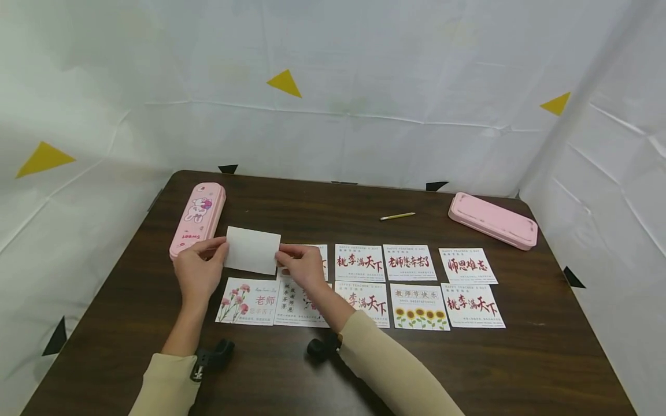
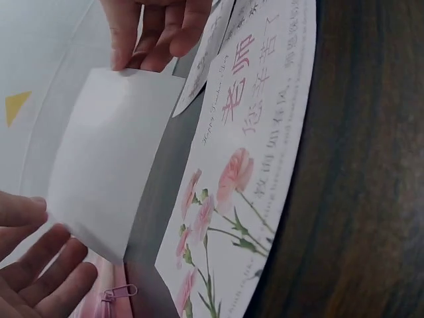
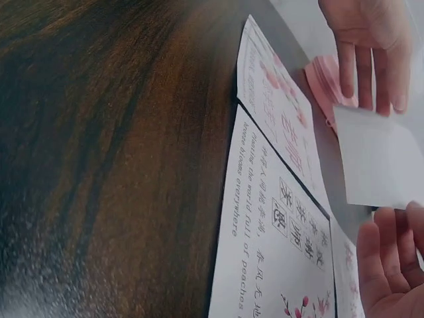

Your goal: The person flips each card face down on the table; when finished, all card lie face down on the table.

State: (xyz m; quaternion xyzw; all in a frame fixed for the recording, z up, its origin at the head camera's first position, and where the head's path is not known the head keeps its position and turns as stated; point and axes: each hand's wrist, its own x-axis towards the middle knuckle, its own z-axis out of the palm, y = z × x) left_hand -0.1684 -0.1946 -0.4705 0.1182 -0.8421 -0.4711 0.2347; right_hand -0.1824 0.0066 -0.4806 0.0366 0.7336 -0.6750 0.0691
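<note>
A blank white card [image 1: 252, 250] is held up between both hands, its plain side toward the head camera. My left hand [image 1: 200, 268] pinches the card's left edge with thumb and fingers. At the opposite edge, my right hand [image 1: 303, 266] pinches it the same way. Below the raised card lies a card with pink carnations [image 1: 247, 301]. Beside that, a card with black characters and blossoms [image 1: 293, 303] is partly covered by the right forearm. Another printed card [image 1: 324, 254] shows only in part behind the right hand.
Several greeting cards lie in two rows to the right, among them a sunflower card [image 1: 419, 307]. A pink pencil case [image 1: 199, 214] with a rabbit stands by the left hand. Another pink case [image 1: 492, 221] lies at the back right, and a yellow pencil [image 1: 398, 216] lies between them.
</note>
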